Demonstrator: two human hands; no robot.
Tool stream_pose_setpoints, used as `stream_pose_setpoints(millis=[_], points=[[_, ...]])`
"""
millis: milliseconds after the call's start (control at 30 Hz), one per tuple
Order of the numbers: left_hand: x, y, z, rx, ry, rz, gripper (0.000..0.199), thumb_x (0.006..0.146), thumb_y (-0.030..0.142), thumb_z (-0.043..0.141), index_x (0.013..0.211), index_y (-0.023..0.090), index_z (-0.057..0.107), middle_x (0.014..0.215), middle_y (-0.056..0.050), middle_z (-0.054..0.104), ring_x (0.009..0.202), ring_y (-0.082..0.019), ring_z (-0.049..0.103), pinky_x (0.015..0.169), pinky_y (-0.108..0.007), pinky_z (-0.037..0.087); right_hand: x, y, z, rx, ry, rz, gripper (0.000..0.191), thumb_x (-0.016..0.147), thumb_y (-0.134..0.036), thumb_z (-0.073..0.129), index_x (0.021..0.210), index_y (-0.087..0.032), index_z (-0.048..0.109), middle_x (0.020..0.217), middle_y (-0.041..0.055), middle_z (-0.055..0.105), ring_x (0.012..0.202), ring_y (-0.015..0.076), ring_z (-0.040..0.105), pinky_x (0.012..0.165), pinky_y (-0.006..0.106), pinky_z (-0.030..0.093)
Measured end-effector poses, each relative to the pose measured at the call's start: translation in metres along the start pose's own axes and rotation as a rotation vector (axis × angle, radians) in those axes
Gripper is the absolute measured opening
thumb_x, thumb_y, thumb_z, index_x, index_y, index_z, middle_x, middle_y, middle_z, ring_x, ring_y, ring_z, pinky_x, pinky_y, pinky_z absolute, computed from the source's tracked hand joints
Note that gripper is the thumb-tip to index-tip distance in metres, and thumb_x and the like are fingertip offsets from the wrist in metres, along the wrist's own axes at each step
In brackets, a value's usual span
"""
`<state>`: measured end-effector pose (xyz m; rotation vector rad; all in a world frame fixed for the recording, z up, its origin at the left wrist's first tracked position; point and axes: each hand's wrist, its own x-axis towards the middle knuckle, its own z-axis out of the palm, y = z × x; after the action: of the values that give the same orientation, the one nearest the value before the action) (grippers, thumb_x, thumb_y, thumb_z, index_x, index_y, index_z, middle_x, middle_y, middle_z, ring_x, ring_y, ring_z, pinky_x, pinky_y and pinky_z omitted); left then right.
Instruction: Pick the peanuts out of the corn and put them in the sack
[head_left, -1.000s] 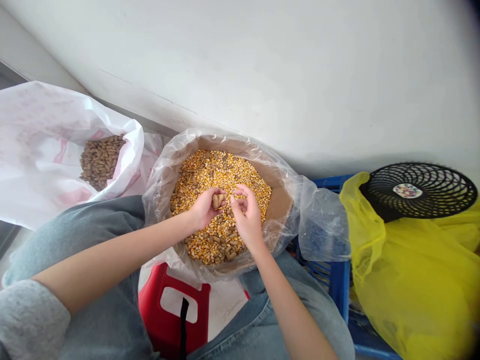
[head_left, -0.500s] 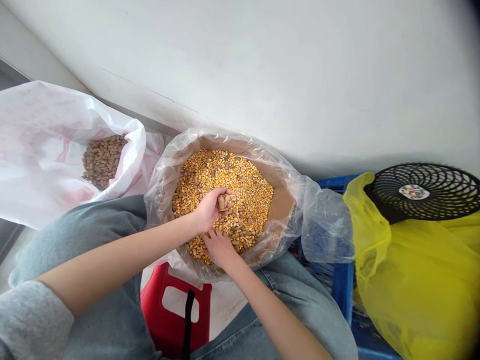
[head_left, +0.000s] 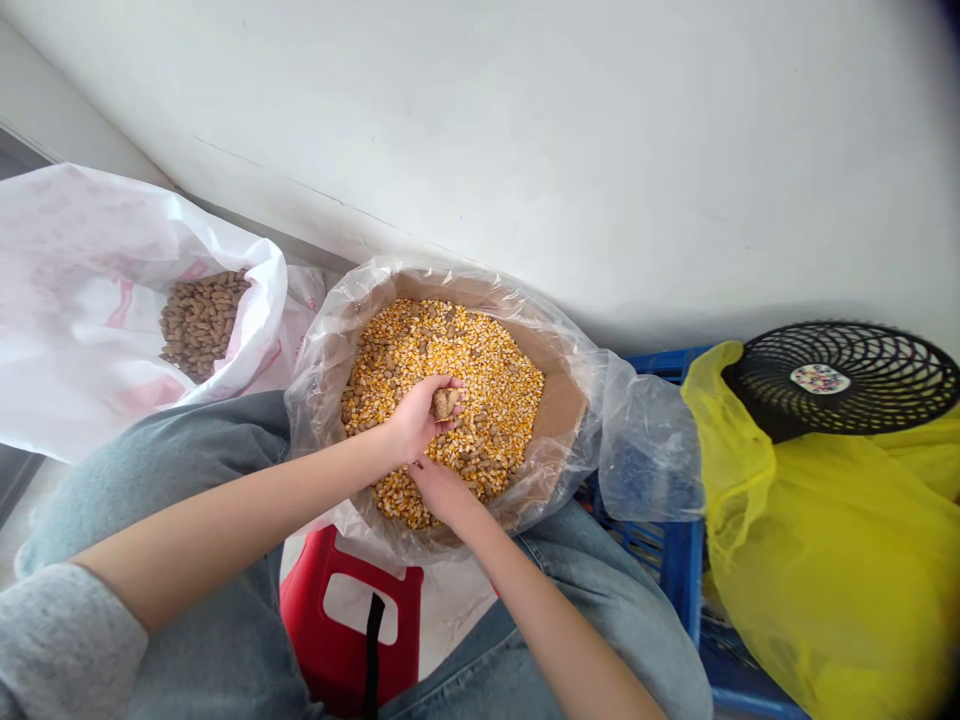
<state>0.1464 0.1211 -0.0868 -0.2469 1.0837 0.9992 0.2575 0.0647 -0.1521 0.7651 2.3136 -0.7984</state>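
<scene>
Brown pieces (head_left: 445,403) filled the curled left hand (head_left: 420,415); the right hand (head_left: 439,490), grip unclear, had dropped to near corn (head_left: 401,505).

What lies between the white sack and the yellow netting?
In the head view, the clear plastic liner holding corn, the left hand cupping brown pieces, the right hand, then part of the blue crate.

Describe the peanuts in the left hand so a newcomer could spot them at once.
In the middle is an open clear plastic bag of yellow corn. Over the corn, the left hand cups a small tan clump of peanuts. Being in a palm sets them apart from those scattered among the corn or heaped in the white bag.
</scene>
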Motion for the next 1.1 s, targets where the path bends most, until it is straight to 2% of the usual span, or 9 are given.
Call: stream_pose_setpoints(millis=[167,367,500,600,700,767,833,967,1100], points=[[0.001,0.003,0.0,0.003,0.01,0.008,0.01,0.069,0.021,0.045,0.067,0.015,0.053,0.055,0.003,0.048,0.047,-0.007,0.046,0.042,-0.019,0.032,0.003,0.009,-0.009,0.053,0.029,-0.027,0.033,0.077,-0.007,0.031,0.103,-0.018,0.048,0.102,0.0087,0.051,0.084,0.0169,0.053,0.068,0.028,0.041],[0.003,0.006,-0.001,-0.016,0.036,0.02,0.01,0.069,0.02,0.044,0.066,0.015,0.052,0.054,0.002,0.048,0.047,-0.007,0.047,0.042,-0.019,0.031,0.001,0.023,-0.037,0.205,0.191,-0.059,0.03,0.074,-0.008,0.035,0.099,-0.016,0.05,0.102,0.0085,0.05,0.089,0.0159,0.049,0.075,0.027,0.038],[0.007,0.008,-0.003,-0.046,0.007,0.04,0.009,0.068,0.02,0.045,0.067,0.015,0.052,0.053,0.003,0.048,0.046,-0.007,0.046,0.041,-0.02,0.031,-0.006,0.03,-0.052,0.325,0.241,-0.092,0.032,0.073,-0.008,0.036,0.1,-0.017,0.052,0.106,0.0077,0.049,0.093,0.0154,0.048,0.08,0.028,0.037],[0.009,0.009,-0.004,-0.036,0.023,0.067,0.008,0.068,0.02,0.045,0.066,0.015,0.051,0.054,0.003,0.048,0.046,-0.006,0.046,0.041,-0.019,0.032,-0.014,0.033,-0.064,0.507,0.259,-0.146,0.031,0.073,-0.007,0.037,0.097,-0.018,0.054,0.101,0.0054,0.054,0.091,0.0135,0.049,0.081,0.027,0.036],[0.012,0.009,-0.005,-0.005,0.107,0.09,0.008,0.068,0.018,0.043,0.064,0.015,0.05,0.053,0.002,0.048,0.046,-0.006,0.045,0.041,-0.019,0.032,-0.025,0.035,-0.081,0.769,0.272,-0.185,0.023,0.075,-0.011,0.04,0.091,-0.019,0.055,0.09,0.0022,0.058,0.083,0.0116,0.052,0.076,0.026,0.039],[0.014,0.007,-0.006,0.017,0.148,0.087,0.009,0.068,0.018,0.042,0.064,0.015,0.05,0.051,0.002,0.047,0.046,-0.007,0.046,0.042,-0.019,0.034,-0.03,0.037,-0.092,0.961,0.328,-0.191,0.018,0.075,-0.016,0.044,0.089,-0.019,0.054,0.087,0.0007,0.057,0.08,0.0107,0.053,0.074,0.025,0.041],[0.014,0.003,-0.008,0.042,0.142,0.072,0.009,0.068,0.018,0.042,0.064,0.015,0.05,0.051,0.002,0.048,0.047,-0.008,0.047,0.044,-0.02,0.036,-0.034,0.037,-0.1,1.123,0.446,-0.181,0.014,0.075,-0.019,0.047,0.087,-0.02,0.053,0.085,-0.0001,0.056,0.079,0.0101,0.052,0.073,0.024,0.041],[0.013,-0.005,-0.008,0.029,0.054,-0.019,0.01,0.069,0.019,0.043,0.063,0.015,0.051,0.053,0.001,0.051,0.048,-0.009,0.048,0.046,-0.021,0.038,-0.031,0.036,-0.102,1.24,0.641,-0.128,0.011,0.074,-0.021,0.049,0.084,-0.02,0.052,0.085,-0.0002,0.055,0.08,0.0101,0.052,0.074,0.024,0.042],[0.011,-0.007,-0.005,-0.055,0.031,-0.037,0.011,0.069,0.018,0.043,0.061,0.016,0.05,0.052,0.001,0.051,0.049,-0.009,0.048,0.049,-0.022,0.04,-0.025,0.034,-0.096,1.209,0.65,-0.103,0.011,0.075,-0.023,0.048,0.084,-0.02,0.053,0.089,0.001,0.055,0.081,0.0111,0.053,0.074,0.025,0.043]])
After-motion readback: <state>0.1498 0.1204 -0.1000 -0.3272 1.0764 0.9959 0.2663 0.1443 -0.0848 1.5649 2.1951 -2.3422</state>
